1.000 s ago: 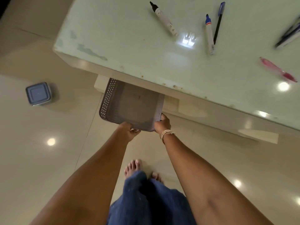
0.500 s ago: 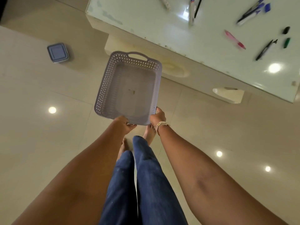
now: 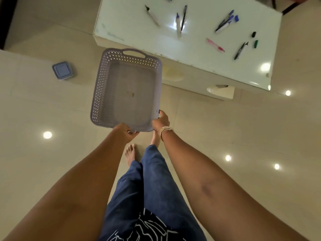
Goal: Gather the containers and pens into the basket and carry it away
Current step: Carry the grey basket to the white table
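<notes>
- Head view: both hands — left hand (image 3: 125, 132), right hand (image 3: 161, 120) — have fingers closed on the basket (image 3: 111, 80) near rim, held above the floor.
- Pens (image 3: 215, 45) lie scattered on the counter (image 3: 132, 23); a container (image 3: 62, 70) sits on the floor.

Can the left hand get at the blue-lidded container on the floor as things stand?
Probably not yet. The left hand is shut on the near rim of the basket, and the container sits on the floor well off to the left, far below. Nothing blocks it, though.
</notes>
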The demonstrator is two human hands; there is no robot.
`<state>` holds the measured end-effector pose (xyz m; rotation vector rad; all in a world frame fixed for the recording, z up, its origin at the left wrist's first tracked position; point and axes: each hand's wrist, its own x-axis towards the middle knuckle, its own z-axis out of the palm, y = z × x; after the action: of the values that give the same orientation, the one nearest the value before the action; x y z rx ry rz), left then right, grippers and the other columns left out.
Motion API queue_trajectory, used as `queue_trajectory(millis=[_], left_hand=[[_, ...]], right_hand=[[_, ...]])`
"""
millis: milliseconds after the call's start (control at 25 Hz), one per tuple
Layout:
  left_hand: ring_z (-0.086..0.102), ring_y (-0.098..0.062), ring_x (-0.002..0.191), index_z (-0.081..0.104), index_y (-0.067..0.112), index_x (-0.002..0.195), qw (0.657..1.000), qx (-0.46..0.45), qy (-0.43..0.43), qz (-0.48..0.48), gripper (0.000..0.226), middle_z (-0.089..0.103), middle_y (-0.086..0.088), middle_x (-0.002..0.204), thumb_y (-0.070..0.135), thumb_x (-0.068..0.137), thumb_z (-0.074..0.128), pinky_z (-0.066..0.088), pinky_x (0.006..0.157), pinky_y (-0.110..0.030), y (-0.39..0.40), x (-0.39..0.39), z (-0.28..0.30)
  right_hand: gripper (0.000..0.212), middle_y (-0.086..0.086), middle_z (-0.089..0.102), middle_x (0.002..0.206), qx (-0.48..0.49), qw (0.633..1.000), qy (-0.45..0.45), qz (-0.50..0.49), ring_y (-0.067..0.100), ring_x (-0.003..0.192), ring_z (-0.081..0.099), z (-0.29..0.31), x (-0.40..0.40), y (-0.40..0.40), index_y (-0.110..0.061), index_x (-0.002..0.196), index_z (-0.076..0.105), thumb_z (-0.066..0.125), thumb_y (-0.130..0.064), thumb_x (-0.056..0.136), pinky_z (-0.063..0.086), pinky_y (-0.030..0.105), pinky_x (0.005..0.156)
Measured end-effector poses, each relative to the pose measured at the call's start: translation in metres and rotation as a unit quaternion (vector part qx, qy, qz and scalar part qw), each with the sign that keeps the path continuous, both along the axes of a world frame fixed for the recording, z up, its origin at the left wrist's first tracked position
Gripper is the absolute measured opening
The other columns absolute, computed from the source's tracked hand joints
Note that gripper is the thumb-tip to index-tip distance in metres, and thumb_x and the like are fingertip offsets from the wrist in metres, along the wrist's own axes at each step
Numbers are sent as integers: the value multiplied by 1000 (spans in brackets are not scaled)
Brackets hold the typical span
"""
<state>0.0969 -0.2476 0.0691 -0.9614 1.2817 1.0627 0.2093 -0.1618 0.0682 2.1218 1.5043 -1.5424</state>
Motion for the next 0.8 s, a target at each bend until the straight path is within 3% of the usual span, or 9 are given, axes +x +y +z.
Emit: queue_trajectory(millis=[240,400,520,600,720,800], left_hand=[[45,-32,134,44,1,136,999,19,33,-6,39,46,-15,146,-3,98,37,40,111,-42,48,-44,43],[48,-33,131,50,2,110,998,33,47,-8,22,50,-17,141,-8,96,36,42,108,-43,106,-88,56],[47,-34,131,50,3,89,997,47,63,-7,21,48,-18,143,-9,96,35,42,103,-44,153,-123,57],[48,-34,127,52,4,97,997,44,69,-2,21,46,-18,144,-8,96,36,43,101,-44,179,-146,58],[46,-34,132,50,5,126,996,50,70,14,35,47,-18,144,-8,96,37,43,102,-44,211,-170,57],[46,-34,132,48,3,130,996,54,65,17,38,48,-18,143,-9,96,38,43,105,-44,237,-188,57]], right_hand=[[37,12,69,116,14,999,28,-28,36,106,63,26,-42,45,-14,118,63,56,-3,84,56,47,90],[38,11,68,117,19,999,39,-27,37,107,63,29,-90,106,-15,120,62,54,-4,85,57,48,89],[42,12,66,123,9,999,49,-19,37,110,62,29,-129,157,-15,126,59,53,-4,85,55,48,93],[43,14,64,124,8,999,45,-18,38,112,61,33,-153,189,-15,127,56,52,-3,86,54,48,94],[41,17,63,122,-20,997,56,-44,37,109,62,45,-182,227,-19,128,51,53,-5,89,57,48,88],[39,17,63,120,-33,996,65,-53,36,106,63,53,-200,256,-21,128,48,55,-11,90,59,47,84]])
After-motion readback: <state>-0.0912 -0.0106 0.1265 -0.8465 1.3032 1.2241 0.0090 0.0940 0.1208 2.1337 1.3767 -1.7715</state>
